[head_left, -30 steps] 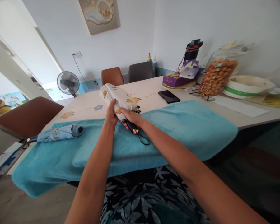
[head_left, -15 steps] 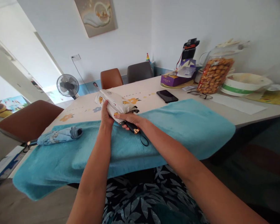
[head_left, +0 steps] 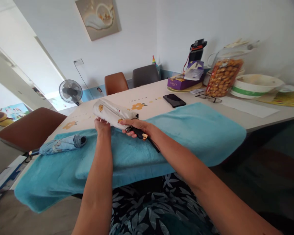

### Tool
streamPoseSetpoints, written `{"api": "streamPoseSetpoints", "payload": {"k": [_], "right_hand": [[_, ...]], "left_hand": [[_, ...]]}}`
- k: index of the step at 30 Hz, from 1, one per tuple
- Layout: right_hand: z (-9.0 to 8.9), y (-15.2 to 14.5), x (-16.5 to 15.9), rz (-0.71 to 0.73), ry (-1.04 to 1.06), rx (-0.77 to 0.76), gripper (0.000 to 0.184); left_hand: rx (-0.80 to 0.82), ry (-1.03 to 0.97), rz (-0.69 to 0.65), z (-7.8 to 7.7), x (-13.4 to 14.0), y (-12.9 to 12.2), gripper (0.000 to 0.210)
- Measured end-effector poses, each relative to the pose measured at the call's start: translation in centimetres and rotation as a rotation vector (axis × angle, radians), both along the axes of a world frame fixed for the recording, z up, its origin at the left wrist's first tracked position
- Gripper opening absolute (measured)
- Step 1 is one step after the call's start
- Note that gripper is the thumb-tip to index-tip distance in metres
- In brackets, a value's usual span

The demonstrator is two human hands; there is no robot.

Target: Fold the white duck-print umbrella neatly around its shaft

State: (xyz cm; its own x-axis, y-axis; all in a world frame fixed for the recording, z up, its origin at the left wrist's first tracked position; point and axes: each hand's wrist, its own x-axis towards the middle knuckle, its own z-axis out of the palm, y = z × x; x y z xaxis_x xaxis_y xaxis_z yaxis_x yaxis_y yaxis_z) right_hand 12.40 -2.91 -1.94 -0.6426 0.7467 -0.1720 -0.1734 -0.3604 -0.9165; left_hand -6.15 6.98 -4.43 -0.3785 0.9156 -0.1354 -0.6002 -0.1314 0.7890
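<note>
A folded white umbrella (head_left: 112, 112) with small cartoon prints is held above the table, tilted with its black handle (head_left: 139, 133) toward me. My right hand (head_left: 137, 126) wraps round its lower end by the handle, thumb on top of the fabric. A black wrist strap hangs from the handle. My left hand (head_left: 103, 125) is under the far part of the umbrella, its fingers curled at the fabric edge by the white rib tips and partly hidden. Left of my hands, a rolled light blue umbrella (head_left: 63, 144) lies on the turquoise cloth (head_left: 186, 130).
The table (head_left: 152, 112) bears a phone (head_left: 174, 100), eyeglasses (head_left: 209, 98), a purple box (head_left: 180, 83), a black bottle (head_left: 196, 54), a large jar of nuts (head_left: 224, 76) and a white-green bowl (head_left: 256, 86). Chairs (head_left: 116, 83) and a fan (head_left: 70, 91) stand beyond.
My left hand has slid down and left from the umbrella's middle to beneath its far part. The umbrella has shifted slightly left; my right hand keeps its grip.
</note>
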Motion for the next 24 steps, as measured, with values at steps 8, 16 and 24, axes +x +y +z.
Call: {"api": "streamPoseSetpoints", "payload": {"k": [8,16,24], "right_hand": [[0.1,0.5,0.1,-0.142,0.086,0.0,0.025],[-0.6,0.2,-0.7,-0.108,-0.052,0.011,0.026],[-1.8,0.8,-1.8,-0.468,-0.23,0.199,0.034]], "left_hand": [[0.208,0.2,0.074,1.3,3.5,-1.6,0.015],[0.298,0.075,-0.305,2.3,4.1,-3.1,0.048],[0.252,0.13,-0.415,1.5,7.0,-3.8,0.033]]}}
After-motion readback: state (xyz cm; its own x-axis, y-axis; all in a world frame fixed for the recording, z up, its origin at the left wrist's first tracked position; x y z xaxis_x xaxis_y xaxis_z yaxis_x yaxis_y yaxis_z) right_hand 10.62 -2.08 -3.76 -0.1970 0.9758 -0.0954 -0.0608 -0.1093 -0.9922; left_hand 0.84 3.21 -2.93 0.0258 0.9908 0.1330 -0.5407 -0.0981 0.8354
